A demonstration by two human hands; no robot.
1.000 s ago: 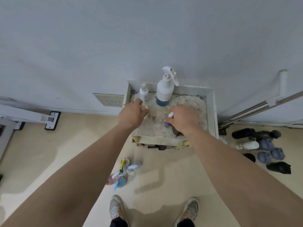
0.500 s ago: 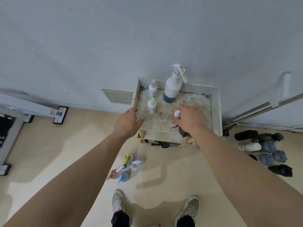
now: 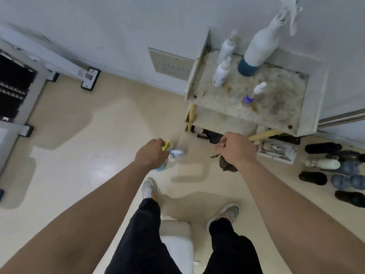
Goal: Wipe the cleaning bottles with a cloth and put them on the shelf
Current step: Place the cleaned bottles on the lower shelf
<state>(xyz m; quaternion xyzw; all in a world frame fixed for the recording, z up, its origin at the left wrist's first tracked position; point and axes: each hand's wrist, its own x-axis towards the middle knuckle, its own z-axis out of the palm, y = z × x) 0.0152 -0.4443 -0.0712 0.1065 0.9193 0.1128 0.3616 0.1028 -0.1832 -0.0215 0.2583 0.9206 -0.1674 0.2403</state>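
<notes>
Curled over the huddled bottles (image 3: 176, 152) left of the shelf (image 3: 314, 95) (grip unclear), the left hand (image 3: 151, 153) may topple neighbours; the right hand (image 3: 235, 150) clutches the cloth (image 3: 227, 166).

Even indoor light; soft shadows, glare patch on floor (image 3: 102, 165); motion blur; wide-angle edge distortion.

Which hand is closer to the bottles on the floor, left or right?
Left. The left hand is right beside the floor bottles, at their left edge. The right hand is apart from them, to their right, holding a dark cloth.
</notes>
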